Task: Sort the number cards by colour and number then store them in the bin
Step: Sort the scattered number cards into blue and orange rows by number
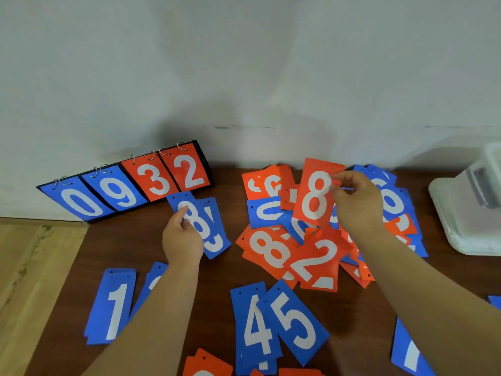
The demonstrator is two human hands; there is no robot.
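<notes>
Now, right hand (355, 202): I pinch the red 8 card (315, 195) by its top corner, held clear above the mixed pile (273, 251) so the digit reads plainly.
Then left hand (183, 237): I grip a small fan of blue cards (208, 226), an 8 in front; I judge this is one colour batch, set apart from the pile.
Sorted so far: blue 1 stack (113, 305), blue 4 (252, 329) and blue 5 (295, 321) lie near me on the table (217, 270), spread by number.
Storage: bin (471, 213), pale cloudy plastic, far right, well apart from the pile; I cannot tell what is inside.
Material: thin flat matte rectangles with white digits and punched holes on top; likely slippery on smooth dark wood.
</notes>
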